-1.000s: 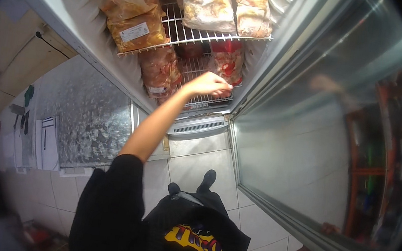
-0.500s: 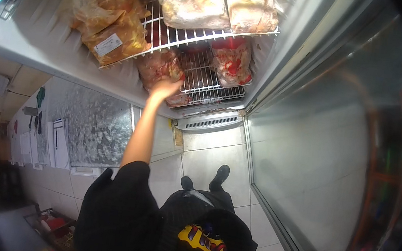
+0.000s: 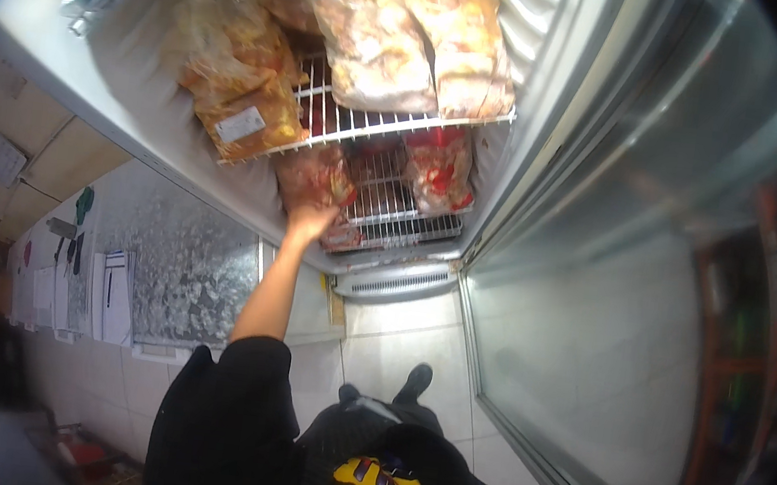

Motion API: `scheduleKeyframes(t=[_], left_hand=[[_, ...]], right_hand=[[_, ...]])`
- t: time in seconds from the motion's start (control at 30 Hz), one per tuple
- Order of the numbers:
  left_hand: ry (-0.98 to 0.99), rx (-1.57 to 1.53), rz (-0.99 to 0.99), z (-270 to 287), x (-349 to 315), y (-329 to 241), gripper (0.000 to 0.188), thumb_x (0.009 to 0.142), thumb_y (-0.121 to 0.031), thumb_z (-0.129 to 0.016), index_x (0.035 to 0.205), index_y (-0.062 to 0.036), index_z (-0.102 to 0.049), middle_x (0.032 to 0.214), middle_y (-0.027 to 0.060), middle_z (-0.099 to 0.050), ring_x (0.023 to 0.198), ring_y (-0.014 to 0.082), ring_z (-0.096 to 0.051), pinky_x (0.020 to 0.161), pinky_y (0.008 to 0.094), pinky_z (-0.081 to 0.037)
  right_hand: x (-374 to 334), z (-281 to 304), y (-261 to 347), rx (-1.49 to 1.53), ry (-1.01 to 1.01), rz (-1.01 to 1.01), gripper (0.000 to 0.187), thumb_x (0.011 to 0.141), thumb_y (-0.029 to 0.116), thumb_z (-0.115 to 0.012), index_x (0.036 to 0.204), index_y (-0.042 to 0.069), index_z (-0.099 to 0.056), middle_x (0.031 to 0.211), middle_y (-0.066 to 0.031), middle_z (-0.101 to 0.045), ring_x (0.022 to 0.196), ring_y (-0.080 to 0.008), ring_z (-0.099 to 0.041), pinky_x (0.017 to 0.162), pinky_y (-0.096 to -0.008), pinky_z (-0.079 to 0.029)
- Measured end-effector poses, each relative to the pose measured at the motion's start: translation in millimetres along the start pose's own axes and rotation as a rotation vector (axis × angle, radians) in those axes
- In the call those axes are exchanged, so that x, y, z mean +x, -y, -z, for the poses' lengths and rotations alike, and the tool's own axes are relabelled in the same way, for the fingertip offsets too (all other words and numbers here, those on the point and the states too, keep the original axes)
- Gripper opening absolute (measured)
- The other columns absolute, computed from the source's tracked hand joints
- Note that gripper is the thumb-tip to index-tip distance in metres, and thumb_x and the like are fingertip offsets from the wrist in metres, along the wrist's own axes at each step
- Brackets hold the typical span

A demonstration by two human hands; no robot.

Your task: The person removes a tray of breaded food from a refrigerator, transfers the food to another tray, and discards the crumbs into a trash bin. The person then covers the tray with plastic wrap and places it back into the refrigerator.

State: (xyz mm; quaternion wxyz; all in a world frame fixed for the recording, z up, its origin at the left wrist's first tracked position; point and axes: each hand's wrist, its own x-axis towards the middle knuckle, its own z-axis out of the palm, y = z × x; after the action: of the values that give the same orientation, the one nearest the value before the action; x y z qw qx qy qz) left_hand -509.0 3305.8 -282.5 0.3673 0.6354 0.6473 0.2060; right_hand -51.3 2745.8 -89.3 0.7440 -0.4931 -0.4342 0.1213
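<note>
My left hand (image 3: 312, 221) reaches into the open fridge at the end of an outstretched arm. It is closed on the front of a clear plastic bag of raw meat (image 3: 312, 178) on the left of the lower wire shelf; some fingertips are hard to make out against the plastic. To the right on the same shelf sits another bag of meat with red print (image 3: 439, 173). Above them, the upper wire shelf (image 3: 383, 127) carries large clear bags of pale meat (image 3: 378, 52) and a bag of orange, marinated-looking meat (image 3: 261, 96) with a white label. My right hand is out of view.
A glass fridge door (image 3: 595, 297) stands swung open on the right. On the left is a grey speckled panel (image 3: 187, 266) with papers (image 3: 115, 296) beside it. A vented fridge base (image 3: 398, 281) lies above the tiled floor (image 3: 398, 319), near my shoes.
The fridge and its shelves sit lower in the picture as my view shifts. My left hand stays at the lower-left meat bag, its thumb now drawn in closer to the bag.
</note>
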Motion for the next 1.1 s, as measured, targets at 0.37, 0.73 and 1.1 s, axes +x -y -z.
scheduleKeyframes(t=[0.37, 0.73, 1.1], left_hand=[[0.935, 0.634, -0.134, -136.3, -287.6, 249.1, 0.074, 0.089, -0.064, -0.027, 0.089, -0.0022, -0.067, 0.099, 0.0193, -0.064, 0.09, 0.0374, -0.06, 0.086, 0.045, -0.044], [0.488, 0.161, 0.679, 11.6, -513.2, 472.2, 0.052, 0.09, -0.049, -0.039, 0.108, -0.005, -0.06, 0.095, 0.0165, -0.064, 0.086, 0.0331, -0.062, 0.078, 0.0447, -0.046], [0.197, -0.587, 0.569, 1.4, -521.7, 321.0, 0.059, 0.088, -0.055, -0.047, 0.063, -0.0027, -0.058, 0.053, 0.004, -0.045, 0.049, 0.0142, -0.041, 0.047, 0.0322, -0.034]], right_hand=[[-55.6, -88.4, 27.6, -0.078, -0.192, 0.162, 0.035, 0.086, 0.026, -0.061, 0.103, -0.002, -0.048, 0.083, -0.011, -0.054, 0.071, -0.0201, -0.052, 0.063, -0.0329, -0.047], [-173.3, -263.7, 14.5, 0.149, -0.241, -0.419, 0.031, 0.093, 0.035, -0.046, 0.096, 0.005, -0.053, 0.077, -0.0034, -0.047, 0.068, -0.0119, -0.041, 0.06, -0.0315, -0.034], [-109.8, -489.6, -14.3, -0.01, 0.471, -0.162, 0.023, 0.094, 0.024, -0.052, 0.082, 0.005, -0.054, 0.073, 0.002, -0.046, 0.068, -0.0083, -0.042, 0.065, -0.0236, -0.035]])
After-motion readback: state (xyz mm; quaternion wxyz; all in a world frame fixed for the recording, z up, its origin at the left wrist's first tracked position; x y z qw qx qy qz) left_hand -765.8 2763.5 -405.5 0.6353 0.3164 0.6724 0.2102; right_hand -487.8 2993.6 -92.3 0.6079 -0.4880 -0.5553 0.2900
